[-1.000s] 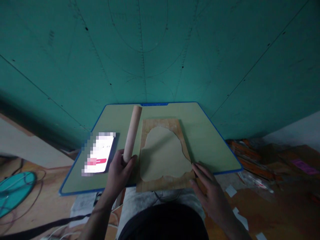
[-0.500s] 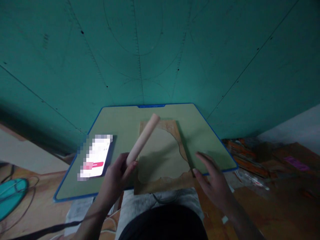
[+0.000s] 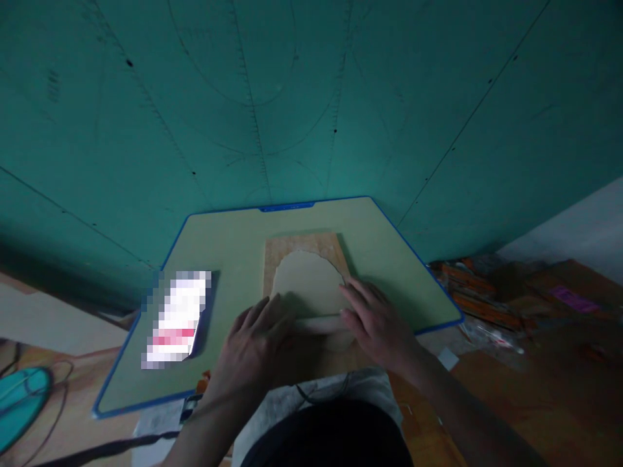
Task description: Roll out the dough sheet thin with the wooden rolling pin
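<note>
A pale, smooth rolling pin (image 3: 317, 325) lies sideways across the near part of a flat sheet of dough (image 3: 309, 282). Beneath the dough is a wooden board (image 3: 302, 242), whose far edge shows bare wood. My left hand (image 3: 256, 340) is closed over the pin's left end, which its fingers hide. At the other end, my right hand (image 3: 377, 322) grips the pin with fingers bent, fingertips close to the dough's right edge. The dough has a rounded, uneven outline, and a little of it shows on the near side of the pin.
The board rests on a pale green tabletop (image 3: 228, 246) with a blue rim. A lit phone (image 3: 178, 318), partly pixelated, is propped or lying at the left. A green wall (image 3: 292, 97) rises behind the table. Boxes and clutter (image 3: 487, 298) sit on the floor at the right.
The rolling pin, held up at a slant by my left hand before, now lies level on the dough. My right hand has come in from the right and taken its other end.
</note>
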`<action>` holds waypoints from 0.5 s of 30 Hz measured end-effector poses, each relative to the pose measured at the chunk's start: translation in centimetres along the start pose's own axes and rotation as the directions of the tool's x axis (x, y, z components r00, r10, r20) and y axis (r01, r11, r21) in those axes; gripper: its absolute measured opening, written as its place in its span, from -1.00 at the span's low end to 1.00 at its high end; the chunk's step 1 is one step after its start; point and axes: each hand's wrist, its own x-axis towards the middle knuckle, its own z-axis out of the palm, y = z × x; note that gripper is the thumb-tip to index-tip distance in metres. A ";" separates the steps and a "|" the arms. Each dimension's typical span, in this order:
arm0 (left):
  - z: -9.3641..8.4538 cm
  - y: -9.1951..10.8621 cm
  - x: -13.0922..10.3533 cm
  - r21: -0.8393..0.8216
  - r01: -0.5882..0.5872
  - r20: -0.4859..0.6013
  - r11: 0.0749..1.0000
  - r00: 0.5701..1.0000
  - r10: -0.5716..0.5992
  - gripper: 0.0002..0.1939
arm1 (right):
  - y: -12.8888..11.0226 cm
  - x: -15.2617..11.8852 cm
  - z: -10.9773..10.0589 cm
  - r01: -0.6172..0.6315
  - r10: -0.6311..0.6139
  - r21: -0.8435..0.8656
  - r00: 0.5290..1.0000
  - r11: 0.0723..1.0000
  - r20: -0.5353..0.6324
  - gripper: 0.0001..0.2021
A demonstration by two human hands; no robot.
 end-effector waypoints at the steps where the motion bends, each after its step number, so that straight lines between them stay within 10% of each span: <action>1: 0.3 0.1 0.3 0.003 0.015 0.000 1.000 1.000 -0.015 -0.63 | 0.2 0.4 0.2 -0.012 0.012 -0.013 1.000 1.000 -0.006 -0.60; 15: 1.1 -2.2 7.7 0.026 0.305 0.034 0.952 0.952 -0.306 -0.61 | 3.8 11.0 1.9 -0.216 0.221 -0.069 0.971 0.974 0.087 -0.60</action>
